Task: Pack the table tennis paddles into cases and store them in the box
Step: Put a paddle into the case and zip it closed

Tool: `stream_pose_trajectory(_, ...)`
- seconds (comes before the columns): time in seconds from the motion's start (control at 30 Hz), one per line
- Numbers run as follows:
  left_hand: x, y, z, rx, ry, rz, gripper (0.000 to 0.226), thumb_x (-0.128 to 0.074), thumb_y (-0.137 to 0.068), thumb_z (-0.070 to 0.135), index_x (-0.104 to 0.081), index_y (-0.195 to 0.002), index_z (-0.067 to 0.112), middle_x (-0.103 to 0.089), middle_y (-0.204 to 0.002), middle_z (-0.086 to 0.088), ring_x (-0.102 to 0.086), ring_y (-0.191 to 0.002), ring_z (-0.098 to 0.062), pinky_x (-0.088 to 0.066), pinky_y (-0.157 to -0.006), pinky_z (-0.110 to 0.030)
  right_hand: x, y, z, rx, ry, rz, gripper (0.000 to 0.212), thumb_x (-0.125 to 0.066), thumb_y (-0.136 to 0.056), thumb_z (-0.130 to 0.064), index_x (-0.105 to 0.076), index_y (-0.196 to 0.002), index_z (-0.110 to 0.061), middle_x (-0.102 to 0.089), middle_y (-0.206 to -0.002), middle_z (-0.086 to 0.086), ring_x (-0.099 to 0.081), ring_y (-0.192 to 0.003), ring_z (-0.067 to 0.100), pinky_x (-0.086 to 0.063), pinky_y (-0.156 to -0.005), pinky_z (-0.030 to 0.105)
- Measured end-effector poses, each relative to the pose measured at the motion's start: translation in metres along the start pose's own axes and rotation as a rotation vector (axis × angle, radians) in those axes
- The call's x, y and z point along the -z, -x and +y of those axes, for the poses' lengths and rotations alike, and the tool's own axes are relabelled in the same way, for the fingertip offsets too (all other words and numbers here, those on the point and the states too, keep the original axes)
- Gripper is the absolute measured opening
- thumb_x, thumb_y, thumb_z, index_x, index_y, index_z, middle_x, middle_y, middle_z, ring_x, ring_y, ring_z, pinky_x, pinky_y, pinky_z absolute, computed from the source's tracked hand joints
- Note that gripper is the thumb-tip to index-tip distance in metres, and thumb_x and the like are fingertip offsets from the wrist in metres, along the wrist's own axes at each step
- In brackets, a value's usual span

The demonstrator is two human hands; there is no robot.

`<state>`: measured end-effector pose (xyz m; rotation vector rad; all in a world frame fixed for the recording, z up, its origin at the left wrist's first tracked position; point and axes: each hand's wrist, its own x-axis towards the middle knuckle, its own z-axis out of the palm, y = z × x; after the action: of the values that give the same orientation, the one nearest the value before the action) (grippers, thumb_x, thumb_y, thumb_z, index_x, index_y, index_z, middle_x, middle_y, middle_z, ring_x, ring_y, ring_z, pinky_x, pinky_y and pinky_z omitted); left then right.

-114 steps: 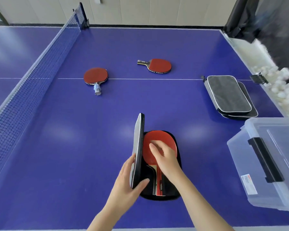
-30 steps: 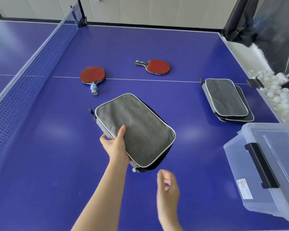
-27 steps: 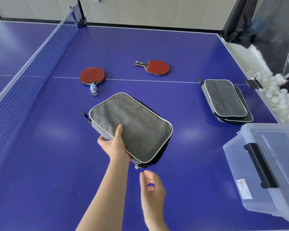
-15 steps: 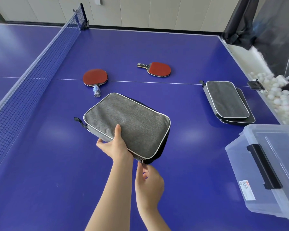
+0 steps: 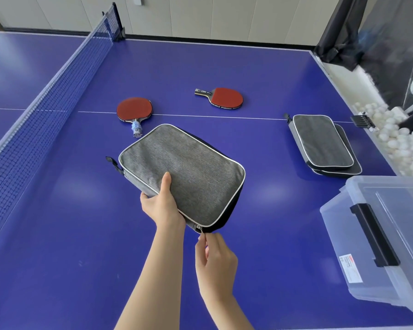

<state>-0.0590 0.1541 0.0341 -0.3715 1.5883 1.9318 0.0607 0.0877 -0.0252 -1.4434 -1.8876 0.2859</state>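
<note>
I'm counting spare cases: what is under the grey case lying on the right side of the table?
A second case lies under the grey case; only its dark near and right edges stick out. Whether anything lies inside either is hidden.

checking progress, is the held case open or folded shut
Folded shut: the grey case has its cover flat, no paddle showing. The right hand pinches its zip pull; zipped or not, cannot tell.

A case (image 5: 181, 172) is over the middle of the surface (image 5: 57, 258). Behind it lie the left paddle (image 5: 134, 109) and right paddle (image 5: 225, 98). Stacked cases (image 5: 322, 141) lie right, the box (image 5: 405, 210) before them, the net (image 5: 45, 91) left.
</note>
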Motion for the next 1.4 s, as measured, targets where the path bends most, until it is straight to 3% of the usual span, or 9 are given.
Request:
stream_pose_trajectory(0.13, 0.001, 0.001, 0.002, -0.004, 0.002, -0.020, 0.045, -0.082, -0.072, 0.024, -0.061, -0.108, 0.010, -0.069, -0.103, -0.002, -0.069, -0.090, -0.016, -0.058, -0.076, -0.033, 0.003, 0.000, 0.002, 0.062, 0.042, -0.001, 0.029, -0.047, -0.090, -0.022, -0.058, -0.064, -0.014, -0.044, -0.054, -0.005, -0.039, -0.041, 0.012, -0.029, -0.033, 0.023)
stream_pose_trajectory(0.37, 0.005, 0.006, 0.005, -0.055, -0.035, -0.056, 0.053, -0.080, -0.074, 0.027, -0.053, -0.116, 0.011, -0.066, -0.106, -0.001, -0.067, -0.094, -0.017, -0.058, -0.079, -0.037, 0.017, -0.008, 0.014, 0.185, 0.103, 0.051, 0.033, -0.047, -0.092, -0.020, -0.056, -0.061, -0.012, -0.044, -0.055, -0.004, -0.036, -0.041, 0.013, -0.025, -0.034, 0.022)
stream_pose_trajectory(0.77, 0.003, 0.007, 0.011, -0.112, -0.025, -0.109, 0.053, -0.080, -0.075, 0.027, -0.052, -0.118, 0.013, -0.066, -0.110, 0.000, -0.068, -0.096, -0.016, -0.057, -0.086, -0.040, 0.032, -0.029, 0.043, 0.113, 0.134, 0.154, 0.033, -0.048, -0.092, -0.019, -0.058, -0.062, -0.009, -0.044, -0.055, -0.003, -0.026, -0.046, 0.010, -0.018, -0.041, 0.018)
stream_pose_trajectory(1.23, 0.008, 0.012, 0.030, -0.099, -0.058, -0.285, 0.039, -0.078, -0.078, 0.021, -0.059, -0.111, 0.012, -0.069, -0.108, -0.006, -0.069, -0.097, -0.023, -0.057, -0.085, -0.043, 0.044, -0.089, 0.066, 0.042, 0.113, 0.318, 0.032, -0.046, -0.095, -0.019, -0.062, -0.071, -0.006, -0.050, -0.061, -0.001, -0.031, -0.051, 0.011, -0.023, -0.045, 0.020)
stream_pose_trajectory(1.4, 0.009, 0.013, 0.042, -0.110, -0.094, -0.386, 0.032, -0.075, -0.081, 0.019, -0.059, -0.107, 0.014, -0.070, -0.098, -0.001, -0.070, -0.089, -0.020, -0.059, -0.075, -0.038, 0.048, -0.098, 0.069, 0.066, 0.085, 0.321, 0.029, -0.047, -0.096, -0.018, -0.066, -0.078, -0.006, -0.057, -0.067, 0.000, -0.048, -0.053, 0.016, -0.028, -0.048, 0.019)
